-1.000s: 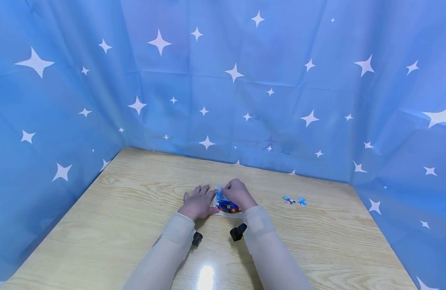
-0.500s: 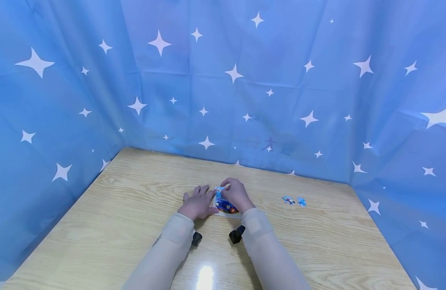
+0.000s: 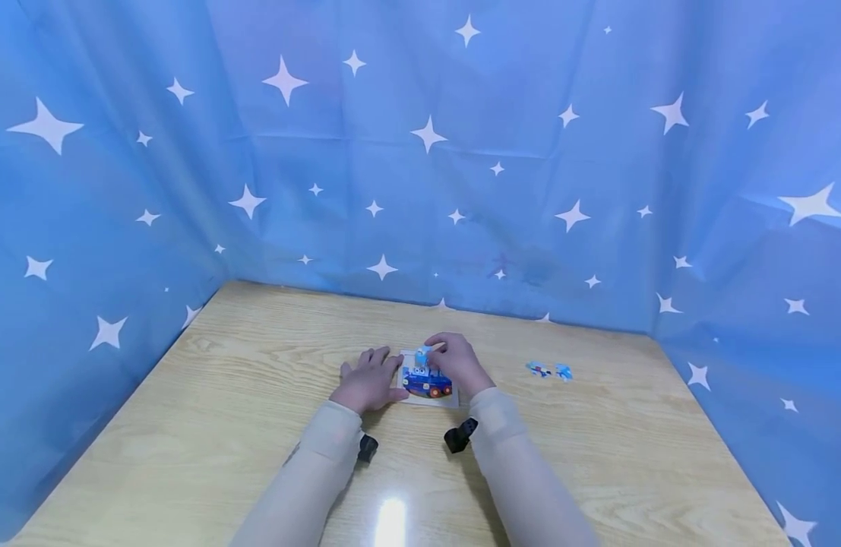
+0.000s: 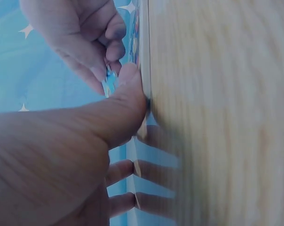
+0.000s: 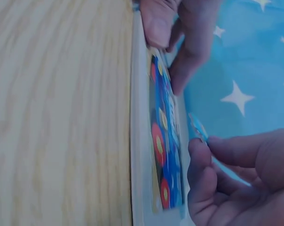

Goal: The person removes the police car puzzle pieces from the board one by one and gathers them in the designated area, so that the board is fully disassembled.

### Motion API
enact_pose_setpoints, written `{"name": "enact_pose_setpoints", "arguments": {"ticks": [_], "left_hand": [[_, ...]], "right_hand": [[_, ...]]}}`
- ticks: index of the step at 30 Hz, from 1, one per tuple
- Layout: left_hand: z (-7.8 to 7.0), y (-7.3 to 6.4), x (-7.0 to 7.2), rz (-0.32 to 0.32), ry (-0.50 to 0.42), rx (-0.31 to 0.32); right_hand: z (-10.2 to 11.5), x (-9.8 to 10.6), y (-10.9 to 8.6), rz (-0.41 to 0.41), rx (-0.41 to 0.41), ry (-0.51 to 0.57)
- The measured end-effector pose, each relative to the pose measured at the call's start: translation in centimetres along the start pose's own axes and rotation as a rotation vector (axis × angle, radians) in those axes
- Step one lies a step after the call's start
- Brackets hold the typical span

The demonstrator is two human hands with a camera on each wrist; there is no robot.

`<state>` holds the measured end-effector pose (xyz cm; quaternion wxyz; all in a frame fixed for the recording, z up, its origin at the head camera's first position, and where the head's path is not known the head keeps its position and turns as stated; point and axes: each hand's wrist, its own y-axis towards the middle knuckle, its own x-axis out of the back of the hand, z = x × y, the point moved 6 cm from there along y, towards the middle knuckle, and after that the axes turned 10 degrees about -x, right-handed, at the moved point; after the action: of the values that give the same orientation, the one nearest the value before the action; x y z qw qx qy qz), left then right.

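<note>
A small jigsaw tray (image 3: 430,403) with a pale border lies on the table, holding a blue vehicle picture (image 3: 425,386) with red-orange wheels. My left hand (image 3: 368,382) lies at its left side, fingers spread; the thumb (image 5: 157,30) rests on the tray's edge in the right wrist view. Above the tray's upper part, my right hand (image 3: 460,363) pinches a light-blue jigsaw piece (image 5: 198,128) between thumb and forefinger. That piece is tilted and apart from the tray in the right wrist view. Its printed side is hard to make out.
Two loose jigsaw pieces, one multicoloured (image 3: 539,369) and one light blue (image 3: 564,371), lie on the wooden table (image 3: 208,410) to the right of the tray. A blue curtain (image 3: 420,167) with white stars hangs behind the table and along both sides.
My right hand has shifted slightly right, and the pinched piece now shows between its fingers. More of the vehicle picture is uncovered. The left hand stays at the tray; the head view has shifted a little.
</note>
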<state>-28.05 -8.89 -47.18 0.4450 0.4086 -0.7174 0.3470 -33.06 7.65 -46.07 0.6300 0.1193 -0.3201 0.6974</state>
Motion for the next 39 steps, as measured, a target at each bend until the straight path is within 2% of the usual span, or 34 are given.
{"name": "enact_pose_setpoints", "arguments": {"ticks": [6,12,22,34,39], "left_hand": [[0.7,0.0,0.0,0.010,-0.049,0.019],[0.8,-0.5,0.5,0.018,-0.081,0.040],[-0.1,0.0,0.5,0.022,-0.068,0.038],[-1.1,0.1,0.2,0.051,-0.070,0.074],[-1.2,-0.1,0.2,0.039,-0.080,0.074]], "right_hand": [[-0.7,1.1,0.0,0.048,-0.010,0.122],[-1.1,2.2,0.0,0.080,-0.015,0.190],[-2.6,3.5,-0.1,0.081,-0.075,0.236],[-4.3,5.2,-0.7,0.087,-0.064,0.265],[-5.0,6.0,-0.9,0.104,-0.062,0.294]]}}
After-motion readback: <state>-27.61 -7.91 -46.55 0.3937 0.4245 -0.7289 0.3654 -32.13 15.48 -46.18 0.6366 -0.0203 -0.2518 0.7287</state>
